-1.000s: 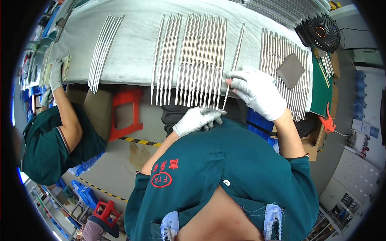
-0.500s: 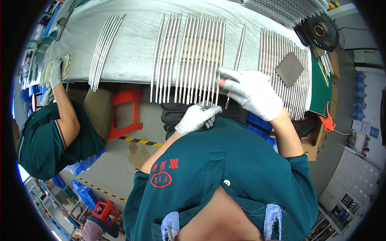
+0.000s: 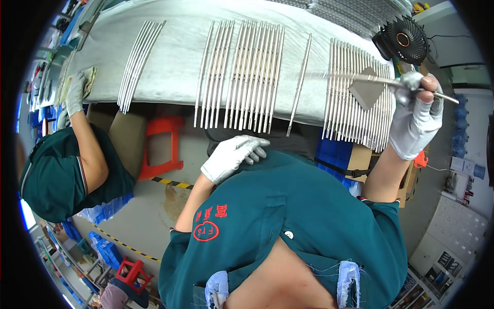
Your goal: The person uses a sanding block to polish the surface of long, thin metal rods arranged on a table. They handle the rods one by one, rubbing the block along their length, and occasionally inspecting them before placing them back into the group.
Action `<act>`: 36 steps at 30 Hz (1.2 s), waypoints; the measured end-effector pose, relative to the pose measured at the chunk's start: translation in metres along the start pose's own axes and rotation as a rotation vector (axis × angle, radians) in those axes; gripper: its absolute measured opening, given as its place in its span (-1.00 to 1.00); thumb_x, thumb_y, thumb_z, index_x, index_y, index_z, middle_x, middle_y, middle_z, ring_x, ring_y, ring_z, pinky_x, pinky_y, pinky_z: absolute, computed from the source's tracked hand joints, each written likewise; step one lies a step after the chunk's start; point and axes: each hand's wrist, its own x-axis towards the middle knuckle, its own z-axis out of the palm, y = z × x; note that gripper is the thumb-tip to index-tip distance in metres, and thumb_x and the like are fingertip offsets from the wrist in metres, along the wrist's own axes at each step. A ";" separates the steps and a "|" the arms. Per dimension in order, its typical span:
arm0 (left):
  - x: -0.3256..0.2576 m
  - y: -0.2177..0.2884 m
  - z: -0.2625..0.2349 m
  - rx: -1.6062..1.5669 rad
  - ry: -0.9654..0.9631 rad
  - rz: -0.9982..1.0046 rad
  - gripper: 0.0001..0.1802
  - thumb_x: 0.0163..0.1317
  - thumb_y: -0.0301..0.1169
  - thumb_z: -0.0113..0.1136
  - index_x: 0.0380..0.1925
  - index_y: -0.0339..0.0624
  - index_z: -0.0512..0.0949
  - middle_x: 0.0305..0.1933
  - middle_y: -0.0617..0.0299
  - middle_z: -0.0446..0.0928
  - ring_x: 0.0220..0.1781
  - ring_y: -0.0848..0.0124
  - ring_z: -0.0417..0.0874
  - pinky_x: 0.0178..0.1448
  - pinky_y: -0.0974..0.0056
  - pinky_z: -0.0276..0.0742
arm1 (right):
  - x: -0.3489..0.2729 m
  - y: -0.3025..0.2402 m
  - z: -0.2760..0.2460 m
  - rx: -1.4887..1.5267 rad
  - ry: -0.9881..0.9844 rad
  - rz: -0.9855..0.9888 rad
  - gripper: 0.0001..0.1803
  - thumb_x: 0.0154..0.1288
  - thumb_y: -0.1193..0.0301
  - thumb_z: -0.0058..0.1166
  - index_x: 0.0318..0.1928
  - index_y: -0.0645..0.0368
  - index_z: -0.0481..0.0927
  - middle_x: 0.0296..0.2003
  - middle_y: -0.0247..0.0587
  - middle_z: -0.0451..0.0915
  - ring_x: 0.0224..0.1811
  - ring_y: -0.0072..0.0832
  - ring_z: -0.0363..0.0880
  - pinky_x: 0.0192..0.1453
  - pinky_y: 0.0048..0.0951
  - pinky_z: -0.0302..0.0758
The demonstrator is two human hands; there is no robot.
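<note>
My right hand (image 3: 418, 121), in a white glove with some bare fingertips, is raised at the right, gripping a thin metal rod (image 3: 374, 79) near one end. The rod lies roughly level above a row of similar rods (image 3: 339, 98), and its far end is blurred. Its line crosses a grey block (image 3: 367, 90) resting on that row. My gloved left hand (image 3: 232, 158) hovers before my torso, fingers loosely extended, holding nothing visible. Ahead of it, another row of rods (image 3: 256, 77) overhangs the table's near edge. A single rod (image 3: 300, 85) lies between the two rows.
The table has a pale cloth (image 3: 177, 67). Further left lie several more rods (image 3: 138, 67). A black fan (image 3: 404, 40) stands at the far right corner. A co-worker (image 3: 77, 165) sits at the left, beside a red stool (image 3: 164, 147). Cardboard boxes (image 3: 357, 162) stand below the table.
My right hand has moved right and now holds a rod up sideways. My left hand has drawn back left, away from the rod ends. The middle row has lost its rightmost rod.
</note>
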 end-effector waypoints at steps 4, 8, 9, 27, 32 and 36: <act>0.001 0.001 0.013 0.225 0.005 0.264 -0.50 0.58 -0.11 -0.12 0.26 -0.22 0.51 0.10 0.14 0.67 0.04 0.39 0.65 0.20 0.32 0.52 | -0.022 0.016 0.017 -0.075 -0.284 0.449 -0.61 0.41 0.17 0.22 -0.08 0.31 0.63 -0.30 -0.16 0.69 -0.27 -0.44 0.69 -0.21 -0.47 0.59; 0.015 0.002 0.029 -0.122 -0.190 0.161 -0.53 0.58 -0.12 -0.11 0.13 -0.25 0.57 -0.25 0.20 0.65 -0.27 0.50 0.60 -0.06 0.40 0.52 | -0.050 0.042 0.059 -0.018 -0.588 0.817 -0.65 0.43 0.28 0.16 0.04 0.30 0.65 -0.17 -0.18 0.70 -0.18 -0.50 0.64 0.02 -0.48 0.53; 0.017 0.004 0.028 -0.111 -0.164 0.092 -0.56 0.58 -0.13 -0.10 0.04 -0.25 0.60 -0.36 0.25 0.58 -0.36 0.53 0.53 -0.18 0.42 0.45 | -0.053 0.043 0.064 -0.074 -0.580 0.798 -0.63 0.42 0.27 0.17 0.08 0.29 0.64 -0.17 -0.18 0.71 -0.14 -0.48 0.63 0.03 -0.45 0.54; 0.042 -0.016 0.029 -0.320 -0.007 -0.171 -0.50 0.54 0.02 -0.04 -0.31 -0.17 0.62 -0.73 0.46 0.18 -0.75 0.62 0.12 -0.64 0.43 0.04 | -0.026 0.054 -0.100 -1.500 -0.481 0.451 -0.12 -0.02 0.07 0.41 0.37 0.00 0.47 0.39 0.05 0.37 0.37 -0.04 0.41 0.43 -0.18 0.35; 0.043 -0.015 0.030 -0.299 0.047 -0.196 -0.52 0.53 0.01 0.00 -0.15 -0.20 0.65 -0.71 0.47 0.20 -0.74 0.64 0.13 -0.63 0.45 0.08 | -0.016 0.048 -0.062 -1.497 -0.646 0.361 -0.07 -0.10 0.01 0.45 0.35 -0.02 0.50 0.37 0.07 0.38 0.37 0.01 0.38 0.45 -0.09 0.31; 0.041 -0.019 0.026 -0.391 0.005 -0.195 -0.53 0.51 -0.01 0.04 -0.10 -0.21 0.66 -0.63 0.46 0.28 -0.71 0.66 0.18 -0.62 0.49 0.11 | -0.021 0.059 -0.065 -1.453 -0.695 0.308 -0.01 -0.15 -0.04 0.49 0.37 -0.06 0.49 0.43 0.20 0.26 0.45 0.14 0.25 0.51 -0.03 0.23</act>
